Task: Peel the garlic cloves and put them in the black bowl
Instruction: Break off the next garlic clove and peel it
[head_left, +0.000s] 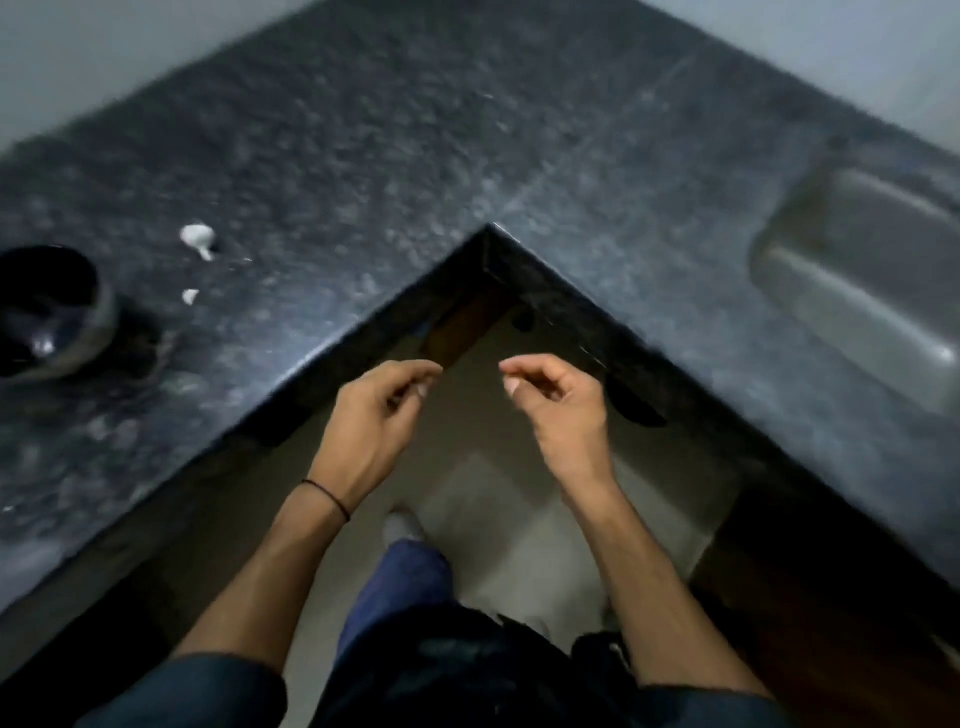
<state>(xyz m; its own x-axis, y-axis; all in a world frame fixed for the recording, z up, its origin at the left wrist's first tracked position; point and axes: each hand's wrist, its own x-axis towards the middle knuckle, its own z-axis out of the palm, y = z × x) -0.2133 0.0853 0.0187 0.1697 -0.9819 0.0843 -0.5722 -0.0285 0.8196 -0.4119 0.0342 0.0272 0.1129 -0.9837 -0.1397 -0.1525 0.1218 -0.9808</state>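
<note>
- L hand (371, 410), R hand (561, 402): held apart over floor (519, 499), at inner corner of surface (467, 130).
- Fingers: loosely curled, relaxed, nothing gripped.
- Garlic (197, 238) + clove (190, 296): laid on surface, far left, near bowl (101, 317).

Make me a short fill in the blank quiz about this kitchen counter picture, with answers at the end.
____ white garlic pieces lie on the counter.
The black bowl stands to the ____ of them.
The sink is on the person's ____ side.
The thin black band circles the ____ wrist.
Answers: two, left, right, left.
</note>
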